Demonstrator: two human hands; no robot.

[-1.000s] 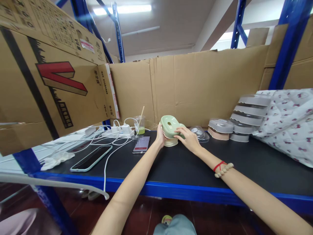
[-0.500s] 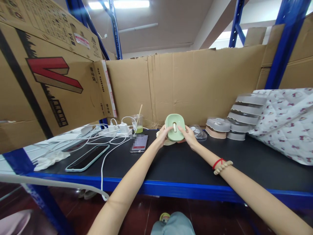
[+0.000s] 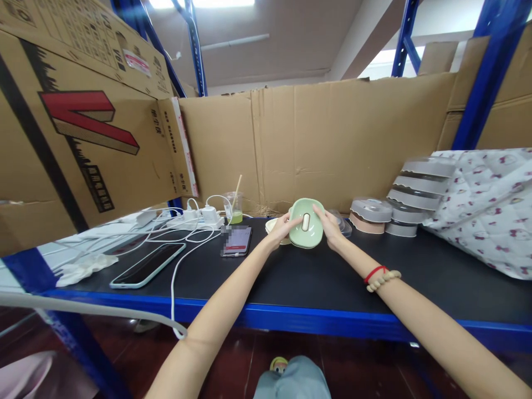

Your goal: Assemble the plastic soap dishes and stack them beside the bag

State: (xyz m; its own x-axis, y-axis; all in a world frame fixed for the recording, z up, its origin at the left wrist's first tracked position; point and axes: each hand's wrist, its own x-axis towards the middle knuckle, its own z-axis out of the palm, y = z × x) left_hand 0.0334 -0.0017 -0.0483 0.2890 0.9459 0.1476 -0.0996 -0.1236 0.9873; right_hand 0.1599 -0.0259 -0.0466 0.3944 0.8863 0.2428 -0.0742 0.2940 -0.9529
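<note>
A light green, rounded-square lid-like piece (image 3: 312, 233) with a pale oval knob in its middle is held up above the black shelf top. My left hand (image 3: 282, 228) grips its left edge, with the thumb reaching toward the knob. On the other side, my right hand (image 3: 329, 226) has hold of the right edge. Behind my left hand, a cream-coloured piece (image 3: 271, 224) shows partly on the shelf. A clear plastic container (image 3: 343, 226) sits just behind my right hand, partly covered by it.
Left on the shelf (image 3: 332, 277) are two phones (image 3: 148, 266) (image 3: 236, 241), white cables, a power strip (image 3: 191, 223) and a cup (image 3: 236, 216) with a stick. Stacked containers (image 3: 419, 191) and a patterned cloth (image 3: 494, 210) stand right. Cardboard (image 3: 353, 133) rises behind.
The green piece has shifted slightly right and down and is tilted differently. Both hands have moved right with it, still gripping its sides.
</note>
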